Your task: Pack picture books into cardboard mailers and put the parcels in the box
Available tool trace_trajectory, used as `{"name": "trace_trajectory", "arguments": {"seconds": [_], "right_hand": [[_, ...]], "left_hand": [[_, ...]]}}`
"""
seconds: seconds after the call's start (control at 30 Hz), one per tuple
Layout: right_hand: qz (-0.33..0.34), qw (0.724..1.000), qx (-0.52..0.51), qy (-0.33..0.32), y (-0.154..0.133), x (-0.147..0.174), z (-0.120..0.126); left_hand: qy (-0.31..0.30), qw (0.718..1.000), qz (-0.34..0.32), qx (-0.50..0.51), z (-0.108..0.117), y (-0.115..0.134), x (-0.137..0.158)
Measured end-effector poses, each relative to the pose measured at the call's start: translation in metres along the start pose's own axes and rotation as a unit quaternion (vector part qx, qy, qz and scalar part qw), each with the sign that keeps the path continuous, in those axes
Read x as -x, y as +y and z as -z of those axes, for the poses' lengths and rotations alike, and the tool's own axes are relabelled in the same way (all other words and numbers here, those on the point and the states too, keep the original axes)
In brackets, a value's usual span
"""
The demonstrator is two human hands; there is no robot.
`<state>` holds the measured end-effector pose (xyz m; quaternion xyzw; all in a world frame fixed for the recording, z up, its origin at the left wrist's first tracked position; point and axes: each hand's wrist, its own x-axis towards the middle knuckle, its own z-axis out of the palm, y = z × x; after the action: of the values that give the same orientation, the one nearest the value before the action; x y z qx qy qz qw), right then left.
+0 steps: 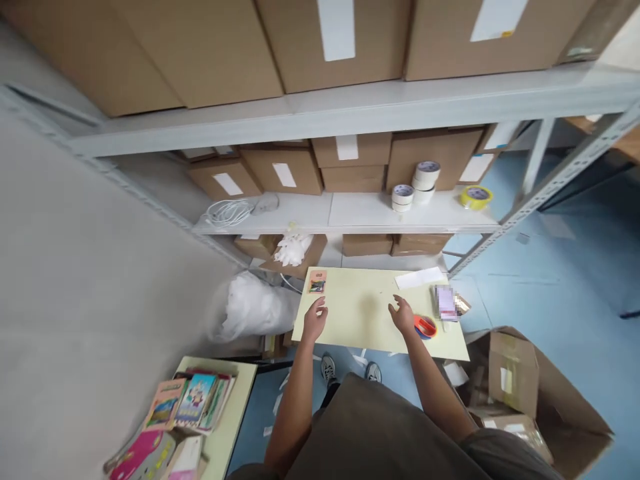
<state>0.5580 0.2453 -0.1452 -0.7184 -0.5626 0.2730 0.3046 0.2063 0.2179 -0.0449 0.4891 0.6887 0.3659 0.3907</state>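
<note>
Both of my hands hover over a pale yellow table [357, 320], apart from each other. My left hand [315, 319] is near the table's left edge, fingers parted and holding nothing. Just beyond it lies a small orange book or card with a picture [317, 282]. My right hand [402, 315] is also open and bare, with its fingers spread toward the middle. Beside it, on the right, sits a red and blue roll-shaped item [425, 327], partly behind the hand. A white paper strip [419, 278] lies at the table's far right.
A metal shelf [350, 213] ahead carries cardboard boxes, white tape rolls [402, 197], a yellow tape roll [475, 197] and a coiled white cable [229, 213]. An open carton [560, 400] stands right. Books [197, 398] lie on a side table, lower left; a white bag [255, 305] is left.
</note>
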Motion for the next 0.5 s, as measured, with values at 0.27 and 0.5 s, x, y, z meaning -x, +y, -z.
{"name": "trace_trajectory", "arguments": {"seconds": [0.27, 0.5], "right_hand": [[0.137, 0.984, -0.067, -0.086, -0.095, -0.020, -0.070], [0.223, 0.959, -0.083, -0.154, -0.173, -0.004, -0.137]], "left_hand": [[0.139, 0.988, 0.059, 0.019, 0.075, -0.058, 0.049], [0.225, 0.971, 0.079, 0.030, 0.129, -0.101, 0.065]]}}
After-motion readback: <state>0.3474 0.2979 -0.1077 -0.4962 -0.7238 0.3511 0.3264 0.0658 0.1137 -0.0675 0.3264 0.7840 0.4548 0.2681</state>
